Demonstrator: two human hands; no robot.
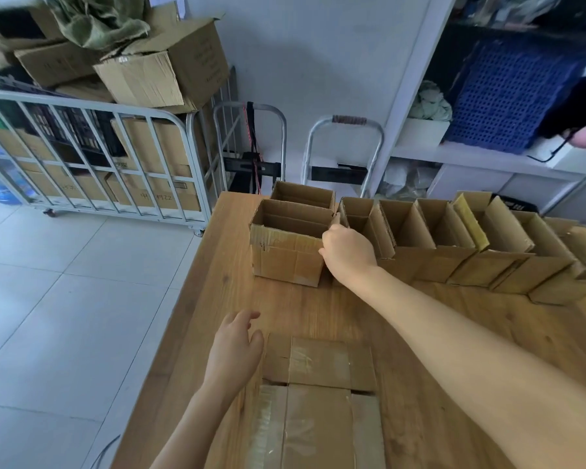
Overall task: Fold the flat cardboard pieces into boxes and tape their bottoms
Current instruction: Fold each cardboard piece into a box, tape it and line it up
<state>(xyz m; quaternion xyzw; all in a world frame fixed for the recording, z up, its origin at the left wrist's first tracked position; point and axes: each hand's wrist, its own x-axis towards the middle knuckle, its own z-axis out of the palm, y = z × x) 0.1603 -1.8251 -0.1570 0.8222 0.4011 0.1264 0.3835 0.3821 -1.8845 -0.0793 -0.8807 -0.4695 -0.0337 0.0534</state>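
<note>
Head view: right hand curls round near-right corner of open box, which sits by left edge of table, touching box row. Left hand loose-fingered, empty, beside flat cardboard. Risk: one-corner grip tilts box or shoves it off table edge.

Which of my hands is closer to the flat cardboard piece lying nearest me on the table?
Left. The left hand is open right beside the flat cardboard piece, at its left edge; the right hand is farther up the table, gripping an open box by its corner.
</note>
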